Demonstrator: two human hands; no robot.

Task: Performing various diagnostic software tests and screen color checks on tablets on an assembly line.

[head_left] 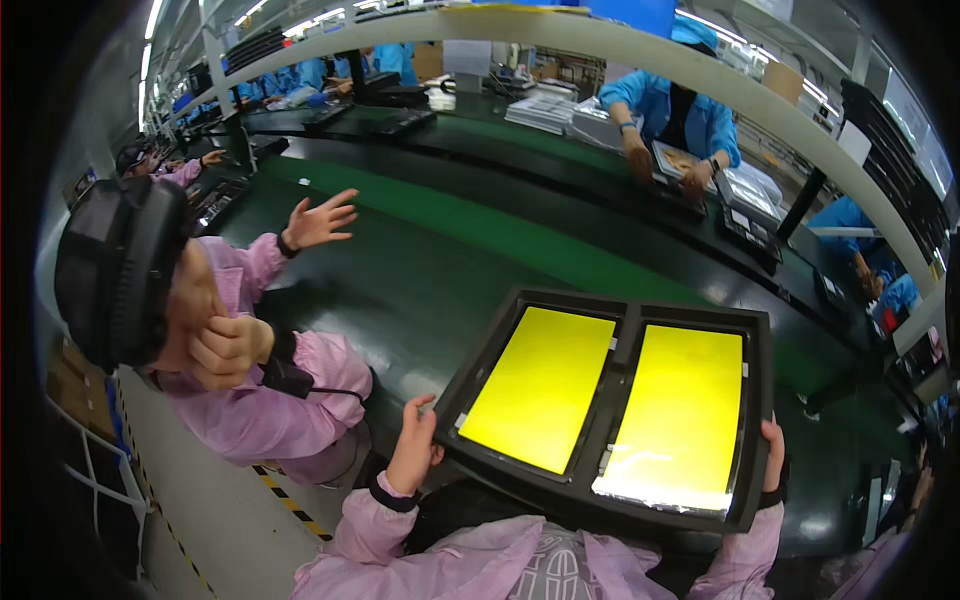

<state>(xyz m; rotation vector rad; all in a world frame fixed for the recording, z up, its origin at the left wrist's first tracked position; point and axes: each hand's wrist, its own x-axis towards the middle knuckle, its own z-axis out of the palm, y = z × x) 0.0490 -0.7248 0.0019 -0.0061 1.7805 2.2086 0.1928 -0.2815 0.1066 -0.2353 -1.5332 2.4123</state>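
Observation:
In front of me a black two-compartment tray (628,400) is held between my hands, tilted at an angle. A flat panel with a bright yellow face lies in each compartment: the left yellow panel (540,388) and the right yellow panel (680,405). Clear film shines along the near edge of the right one. My left hand (412,446) grips the tray's left near corner, its index finger sticking up. At the right side my right hand (773,455) is closed on the rim; most of its fingers are hidden behind the tray.
A co-worker in pink (290,400) sits close on my left, one open hand over the dark green bench (420,260). Across the bench a person in blue (690,115) handles a flat part. A pale curved rail (560,35) spans above; stacked sheets (540,112) lie beyond.

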